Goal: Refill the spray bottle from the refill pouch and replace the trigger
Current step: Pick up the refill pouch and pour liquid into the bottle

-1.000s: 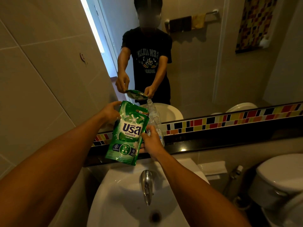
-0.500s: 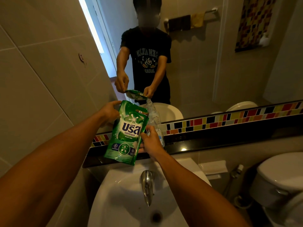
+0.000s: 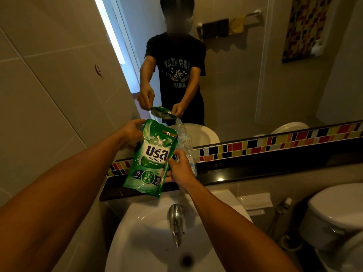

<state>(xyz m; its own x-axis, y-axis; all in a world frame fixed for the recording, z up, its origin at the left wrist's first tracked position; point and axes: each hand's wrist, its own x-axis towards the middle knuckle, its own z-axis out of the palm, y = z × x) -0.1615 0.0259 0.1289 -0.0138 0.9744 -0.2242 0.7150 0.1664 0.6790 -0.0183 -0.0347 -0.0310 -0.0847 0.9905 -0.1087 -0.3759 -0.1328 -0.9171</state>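
Observation:
A green refill pouch (image 3: 150,160) with white and blue lettering hangs tilted above the black ledge, its top right corner against the neck of a clear plastic spray bottle (image 3: 185,142). My left hand (image 3: 132,131) grips the pouch's upper left corner. My right hand (image 3: 179,169) is closed around the lower part of the bottle, which stands on the ledge by the mirror with no trigger on it. The bottle's base is hidden behind my hand. The trigger is not in view.
A black stone ledge (image 3: 245,173) runs under the mirror (image 3: 235,65) and a coloured mosaic strip (image 3: 275,142). Below sits a white basin (image 3: 141,242) with a chrome tap (image 3: 176,222). A toilet (image 3: 337,213) stands at the right. A tiled wall (image 3: 49,85) closes the left side.
The pouch and both hands keep nearly the same pose. The whole view has shifted slightly, with no clear movement of the bottle.

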